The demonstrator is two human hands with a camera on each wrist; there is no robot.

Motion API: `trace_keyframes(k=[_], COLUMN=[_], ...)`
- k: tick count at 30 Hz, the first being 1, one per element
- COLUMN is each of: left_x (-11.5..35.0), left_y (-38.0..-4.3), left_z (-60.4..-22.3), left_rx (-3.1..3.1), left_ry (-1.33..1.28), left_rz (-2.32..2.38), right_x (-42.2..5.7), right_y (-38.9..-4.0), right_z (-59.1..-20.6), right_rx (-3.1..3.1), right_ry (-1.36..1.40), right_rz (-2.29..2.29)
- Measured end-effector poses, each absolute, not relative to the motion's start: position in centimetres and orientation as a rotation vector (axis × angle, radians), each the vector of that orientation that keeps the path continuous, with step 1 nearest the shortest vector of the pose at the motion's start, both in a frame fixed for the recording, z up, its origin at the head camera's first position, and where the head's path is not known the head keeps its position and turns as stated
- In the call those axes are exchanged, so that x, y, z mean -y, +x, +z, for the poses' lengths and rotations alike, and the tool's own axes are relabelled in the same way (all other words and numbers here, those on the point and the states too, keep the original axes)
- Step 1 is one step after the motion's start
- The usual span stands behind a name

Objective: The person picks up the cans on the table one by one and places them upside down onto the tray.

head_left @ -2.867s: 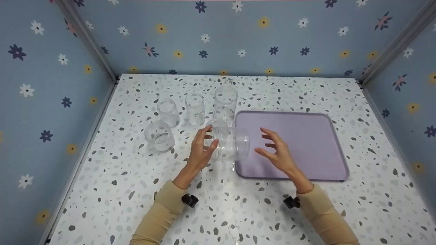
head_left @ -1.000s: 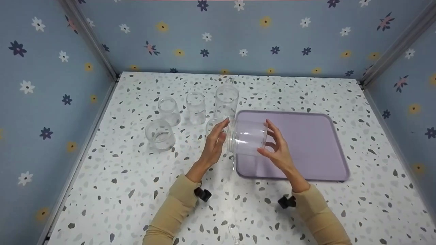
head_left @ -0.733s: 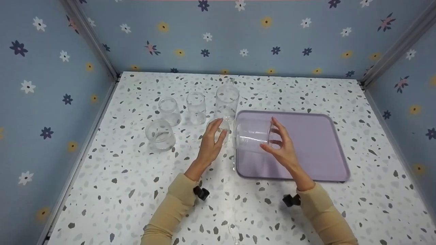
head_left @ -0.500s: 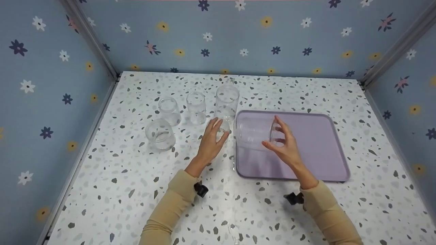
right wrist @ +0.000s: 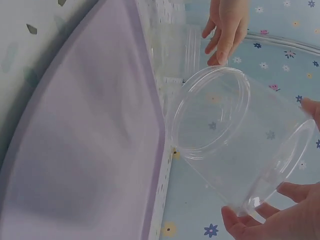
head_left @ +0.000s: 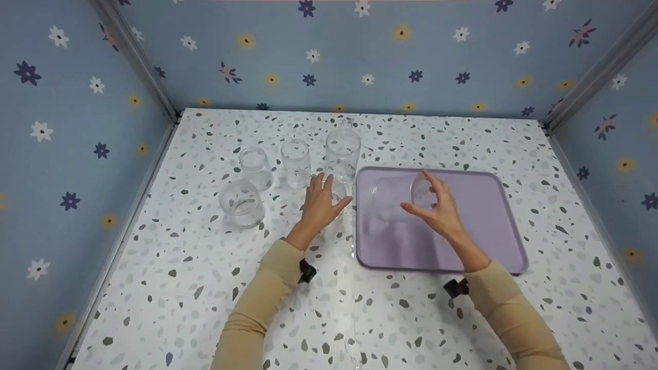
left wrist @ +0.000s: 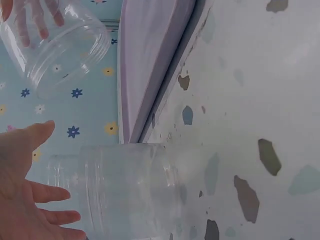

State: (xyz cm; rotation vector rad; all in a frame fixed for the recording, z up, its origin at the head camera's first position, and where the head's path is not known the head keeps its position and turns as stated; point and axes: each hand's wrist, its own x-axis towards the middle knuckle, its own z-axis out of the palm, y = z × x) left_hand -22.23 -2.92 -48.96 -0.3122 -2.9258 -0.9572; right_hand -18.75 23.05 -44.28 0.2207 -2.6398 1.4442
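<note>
A clear wide jar [head_left: 393, 199] hangs tilted over the lilac tray [head_left: 478, 226], its open mouth facing left. My right hand [head_left: 438, 209] holds it by the base, thumb and fingers spread round the rim of the bottom; the right wrist view shows the see-through jar [right wrist: 270, 145] above the tray. My left hand [head_left: 320, 206] reaches over a second clear jar [head_left: 338, 191], which stands upright just left of the tray. In the left wrist view the fingers are extended by the neck of that jar [left wrist: 130, 190]; whether they touch it, I cannot tell.
More clear containers stand on the speckled table [head_left: 205, 308]: a wide one [head_left: 241, 205] at left, a small one [head_left: 255, 169], a slim one [head_left: 296, 164] and a tall one [head_left: 343, 154] behind my left hand. Flower-patterned panels [head_left: 360, 56] enclose the back and sides.
The held jar has passed from my left hand to my right and moved right, over the tray. My left hand has let go and come over the standing jar, its fingers straightening.
</note>
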Motion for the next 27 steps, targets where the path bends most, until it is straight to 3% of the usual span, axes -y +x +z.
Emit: trace_keyframes(k=[27], left_x=[1.5], left_y=[-24.4], left_z=[-47.7], left_rx=[3.299], left_ry=[-0.066], left_rz=[-0.528], right_x=[-28.2], right_y=[-24.7], right_z=[-41.6], right_rx=[3.075], right_ry=[-0.027], right_rz=[0.964])
